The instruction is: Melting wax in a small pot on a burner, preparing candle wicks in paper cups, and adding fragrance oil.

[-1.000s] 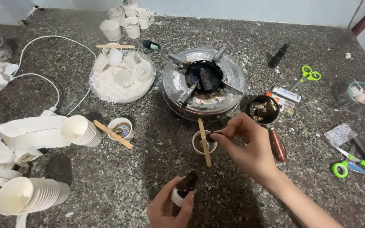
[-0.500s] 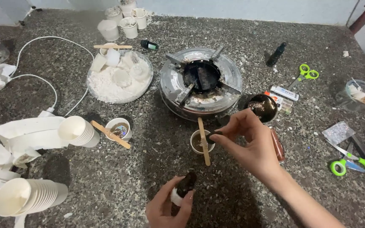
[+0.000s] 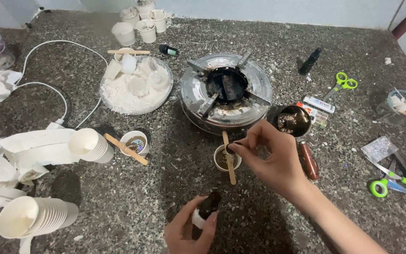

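Here the right hand (image 3: 271, 157) pinches a small dark dropper cap (image 3: 231, 148) just over a paper cup (image 3: 226, 159) of brown liquid, a wooden stick (image 3: 229, 157) lying across its rim. Nearer the body, the left hand (image 3: 189, 230) grips a small dark bottle (image 3: 207, 207) above the speckled worktop (image 3: 132, 197), in front of the round metal burner (image 3: 226, 89)

We count two hands, the left hand (image 3: 189, 230) and the right hand (image 3: 273, 160); two pairs of green-handled scissors, one (image 3: 341, 84) upper right, one (image 3: 393, 181) lower right; two stacks of paper cups, one (image 3: 90, 146) left, one (image 3: 34, 217) lower left; four white cups (image 3: 139, 21) along the top; one round burner (image 3: 226, 91) in the centre.
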